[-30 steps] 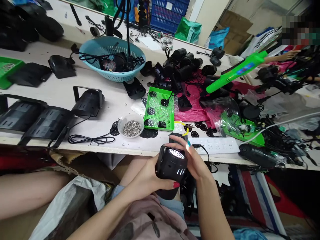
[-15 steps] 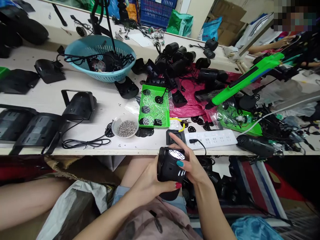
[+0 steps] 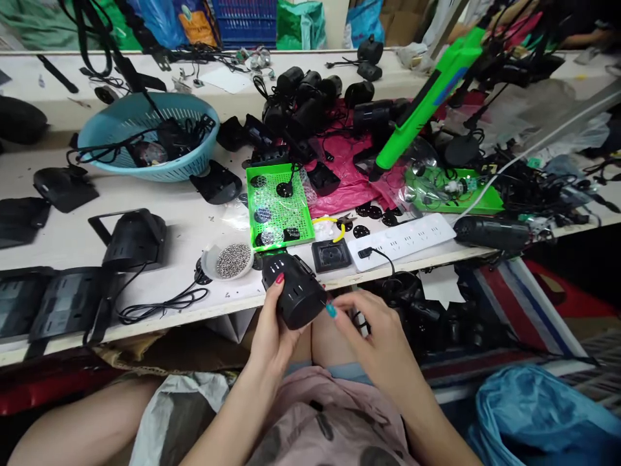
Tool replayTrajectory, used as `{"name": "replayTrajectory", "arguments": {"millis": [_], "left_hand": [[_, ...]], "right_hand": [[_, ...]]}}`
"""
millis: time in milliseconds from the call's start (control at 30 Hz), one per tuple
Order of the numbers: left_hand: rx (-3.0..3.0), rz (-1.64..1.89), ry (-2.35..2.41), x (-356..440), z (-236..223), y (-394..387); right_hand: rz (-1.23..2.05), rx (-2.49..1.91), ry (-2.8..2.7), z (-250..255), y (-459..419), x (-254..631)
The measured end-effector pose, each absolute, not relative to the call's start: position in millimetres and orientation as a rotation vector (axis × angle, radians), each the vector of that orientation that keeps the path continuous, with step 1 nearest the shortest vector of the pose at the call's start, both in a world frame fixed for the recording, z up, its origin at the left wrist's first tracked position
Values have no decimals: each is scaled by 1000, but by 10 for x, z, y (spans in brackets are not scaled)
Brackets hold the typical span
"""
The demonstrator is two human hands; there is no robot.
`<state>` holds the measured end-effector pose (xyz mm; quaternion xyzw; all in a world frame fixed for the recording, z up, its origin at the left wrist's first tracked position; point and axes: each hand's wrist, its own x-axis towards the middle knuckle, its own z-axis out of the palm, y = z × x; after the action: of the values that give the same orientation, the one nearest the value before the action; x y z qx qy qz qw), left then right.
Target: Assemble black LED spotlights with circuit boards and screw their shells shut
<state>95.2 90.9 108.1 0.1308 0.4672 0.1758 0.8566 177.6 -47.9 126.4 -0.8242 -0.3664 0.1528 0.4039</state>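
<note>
I am gripping the black cylindrical plastic lamp [image 3: 297, 292] in my left hand [image 3: 268, 331], on the near side of the green perforated plastic tray [image 3: 250, 213]; my right hand [image 3: 383, 333] is holding thumb and forefinger close together by its end, pinching what, I cannot tell. Its shell is looking closed, so assembly is seemingly advanced; what is remaining, I cannot tell

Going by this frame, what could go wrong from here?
The black housing might slip, as mainly the left hand supports it. It could also bump the nearby bowl and spill its small metal pieces. The cord hanging over the table edge might snag the right hand.
</note>
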Motion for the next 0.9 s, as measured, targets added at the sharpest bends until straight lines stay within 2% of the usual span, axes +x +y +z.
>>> {"name": "replayTrajectory", "arguments": {"millis": [200, 333, 667, 800, 900], "left_hand": [[250, 402, 980, 1010, 1086, 876], [255, 427, 1003, 1014, 1098, 885], [176, 566, 983, 1049, 1109, 803], [158, 500, 1037, 1056, 1155, 756], [166, 487, 1045, 1049, 1194, 760]], "right_hand": [[21, -2065, -1230, 1137, -509, 1770], [-60, -2130, -1427, 1142, -498, 1831], [157, -2143, -1119, 1164, -401, 1754], [293, -2145, -1045, 1122, -316, 1630], [280, -2122, -1067, 1070, -301, 1628]]}}
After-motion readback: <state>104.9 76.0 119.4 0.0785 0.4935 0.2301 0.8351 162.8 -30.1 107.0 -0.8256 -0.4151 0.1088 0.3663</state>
